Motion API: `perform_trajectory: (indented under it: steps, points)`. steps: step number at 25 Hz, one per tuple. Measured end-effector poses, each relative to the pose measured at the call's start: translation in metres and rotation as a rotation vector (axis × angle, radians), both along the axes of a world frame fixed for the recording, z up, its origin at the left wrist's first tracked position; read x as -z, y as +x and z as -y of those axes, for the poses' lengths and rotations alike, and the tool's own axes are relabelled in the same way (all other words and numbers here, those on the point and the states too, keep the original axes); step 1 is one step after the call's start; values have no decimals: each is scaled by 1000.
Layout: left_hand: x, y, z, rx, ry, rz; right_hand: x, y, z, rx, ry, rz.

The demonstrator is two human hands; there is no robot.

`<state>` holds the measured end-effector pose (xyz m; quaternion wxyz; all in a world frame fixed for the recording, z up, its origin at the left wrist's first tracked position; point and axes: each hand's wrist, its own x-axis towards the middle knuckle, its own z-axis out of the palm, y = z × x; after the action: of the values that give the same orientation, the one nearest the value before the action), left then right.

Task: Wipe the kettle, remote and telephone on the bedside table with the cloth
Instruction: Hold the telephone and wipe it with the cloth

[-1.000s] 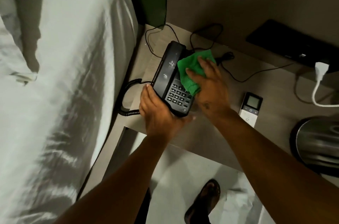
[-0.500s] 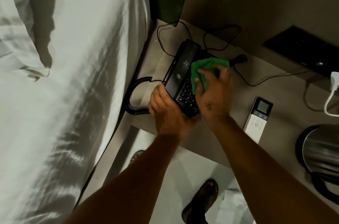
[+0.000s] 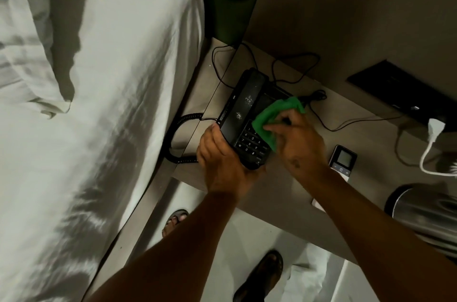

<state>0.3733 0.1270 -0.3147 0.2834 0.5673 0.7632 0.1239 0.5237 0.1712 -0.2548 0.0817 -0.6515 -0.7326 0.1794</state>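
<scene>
Telephone [image 3: 243,114]: black desk set on the bedside table [image 3: 284,193], handset in its cradle, pale smudges on the handset, white-figured keypad showing beside the right fingers; long axis runs from the near edge of the table away toward the wall, keypad end nearest the person
Coiled cord [image 3: 176,138]: black, loops off the table edge just beyond the left fingertips
Left hand [image 3: 222,161]: fingers curled and clamped on the near end of the telephone, thumb side under the keypad end
Right hand [image 3: 296,143]: fingers pressed together, flat on the cloth, holding it down against the telephone's right half
Cloth [image 3: 274,114]: bright green, bunched, lies under and ahead of the right fingertips, covers part of the keypad and the panel above it
Remote [image 3: 342,161]: white with small grey screen, flat on the table just right of the right wrist, partly hidden by the forearm; screen end points toward the wall
Kettle [image 3: 425,212]: brushed steel, at the far right of the table, well apart from both hands; contents cannot be told
Bed [image 3: 99,128]: white sheet, left of the left hand
</scene>
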Motion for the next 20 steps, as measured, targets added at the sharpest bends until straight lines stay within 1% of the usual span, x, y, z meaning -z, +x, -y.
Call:
perform_trajectory:
  steps: [2, 3, 4, 5, 8, 9, 10, 12, 14, 15, 16, 18, 20]
  points:
    - [1, 0, -1, -5, 11, -1, 3, 8, -32, 126, -26, -28]
    - [2, 0, -1, -5, 15, -5, 3, 6, -50, 222, -6, -57]
    - [5, 0, -2, -6, 18, -12, 7, 1, -57, 274, 12, -73]
    - [7, -1, -1, -7, 21, -17, 9, -5, -53, 268, 12, -95]
    - [6, 0, 1, 11, 20, -15, 11, -10, 6, 66, -43, -66]
    - [5, 0, 2, 14, 13, -12, 8, -2, 10, 24, -48, -43]
    - [4, 0, 2, 10, 12, -11, 4, 6, -1, 33, -40, -32]
    - [5, 0, 0, -7, 37, -15, 7, 13, -43, 193, -12, 15]
    - [8, -1, 0, -9, 62, -22, 4, 5, -59, 330, 13, -57]
    - [9, -1, 2, -8, 71, -24, 6, -1, -47, 309, 20, -104]
    - [8, 0, 3, -11, 74, -24, 10, -7, -25, 243, 17, -139]
    - [7, 0, 3, -10, 55, -9, 7, -11, 23, 122, -15, -152]
    - [5, 1, 2, -10, 37, 3, 4, 0, 9, 89, 6, -106]
